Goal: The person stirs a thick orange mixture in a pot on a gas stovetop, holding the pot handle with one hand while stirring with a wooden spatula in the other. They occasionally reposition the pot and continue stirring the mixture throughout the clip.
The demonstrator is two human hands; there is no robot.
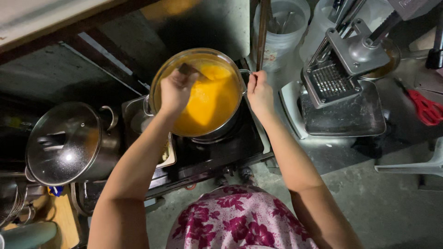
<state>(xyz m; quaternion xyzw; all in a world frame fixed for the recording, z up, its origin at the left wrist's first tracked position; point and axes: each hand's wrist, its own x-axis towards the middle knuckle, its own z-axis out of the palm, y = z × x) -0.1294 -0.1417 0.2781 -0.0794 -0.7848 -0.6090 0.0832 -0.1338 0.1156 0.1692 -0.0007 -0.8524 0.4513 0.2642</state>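
The left hand (175, 90) is closed around the handle of a dark utensil (189, 70), whose end is dipped into the orange liquid (210, 101) in a steel pot (184, 57). The right hand (259, 92) is curled shut on the pot's right side handle (244, 74), at the rim. Both forearms are stretched forward from the body and slightly inward, the left one passing over the pot's near-left rim, the right one kept outside the pot.

The pot is seated on a dark stove (230, 147), whose front edge lies just ahead of the person's floral garment. Little room is left on the left: a metal tray (134, 110) is tucked against the pot, and a lidded steel pot (69, 143) with a glass lid stands near it. Just beyond the right hand a wooden stick (263, 32) rises beside a clear plastic tub (286, 27). Further right, well apart from the hand, a metal press cutter (341, 64) is mounted over a steel tray (346, 115), with red scissors (427, 108) at the far edge. Open concrete floor (387, 203) is seen to the lower right.
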